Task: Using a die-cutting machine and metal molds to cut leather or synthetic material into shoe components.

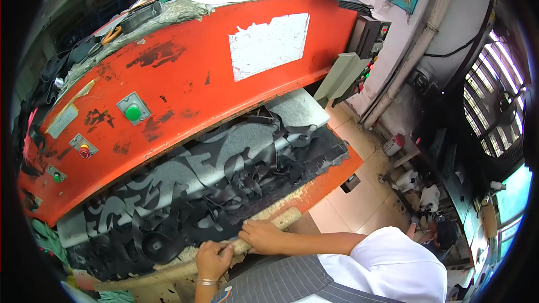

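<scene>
Striped apron (286,280) cloth and a white sleeve (387,264) sit closest to me, below a tan roll (288,217) that runs along the near edge of the surface (349,163), with its blunt right end lying toward the near right corner. My right hand (261,238) is curled over the roll a little short of that end, fingers bent down its far side in what looks like a loose clasp. My left hand (213,261) is just beside it, farther left along the same edge, half closed with the thumb out; its fingertips are hidden, so I cannot tell how firmly it has hold of the roll, if at all.

I judge the roll to be stiff and fairly light, its rough face giving good grip. Two hands set well apart, palms down, would keep it from swinging; the bare right end looks like another fair place to take it.

Beyond it, black scraps (247,177) lie heaped from the left edge of the surface to the right, some over a pale pad (300,109). They look soft and bendy, apt to tangle, best pinched by a loose strip. An orange machine (191,101) stands over the far edge.
</scene>
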Motion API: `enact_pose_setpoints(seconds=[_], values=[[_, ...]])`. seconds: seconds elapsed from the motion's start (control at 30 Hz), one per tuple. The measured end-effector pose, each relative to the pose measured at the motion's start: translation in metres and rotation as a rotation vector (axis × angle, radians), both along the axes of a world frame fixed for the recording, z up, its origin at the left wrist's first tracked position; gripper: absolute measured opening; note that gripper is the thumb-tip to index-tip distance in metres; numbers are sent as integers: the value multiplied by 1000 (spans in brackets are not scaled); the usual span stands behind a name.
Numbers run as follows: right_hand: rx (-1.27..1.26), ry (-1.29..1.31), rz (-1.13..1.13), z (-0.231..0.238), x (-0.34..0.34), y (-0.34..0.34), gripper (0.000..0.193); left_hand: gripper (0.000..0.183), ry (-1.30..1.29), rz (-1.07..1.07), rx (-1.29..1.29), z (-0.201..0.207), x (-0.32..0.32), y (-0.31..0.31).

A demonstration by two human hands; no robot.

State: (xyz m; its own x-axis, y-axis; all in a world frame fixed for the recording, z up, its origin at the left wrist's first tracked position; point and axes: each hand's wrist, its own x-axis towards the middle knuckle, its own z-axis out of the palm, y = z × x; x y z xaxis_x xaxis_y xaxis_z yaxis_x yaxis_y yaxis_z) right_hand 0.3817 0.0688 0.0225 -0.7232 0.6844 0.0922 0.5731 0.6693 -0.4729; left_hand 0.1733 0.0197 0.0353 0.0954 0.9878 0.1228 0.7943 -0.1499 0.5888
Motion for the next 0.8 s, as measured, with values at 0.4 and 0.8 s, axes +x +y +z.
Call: enact_pose_setpoints(seconds=[0.4,0.8], values=[[340,-173,-815,8,66,292,68,21,-204,-28,128,16,8,255],[-417,162,-772,49,143,382,50,48,293,30,178,-46,39,340]])
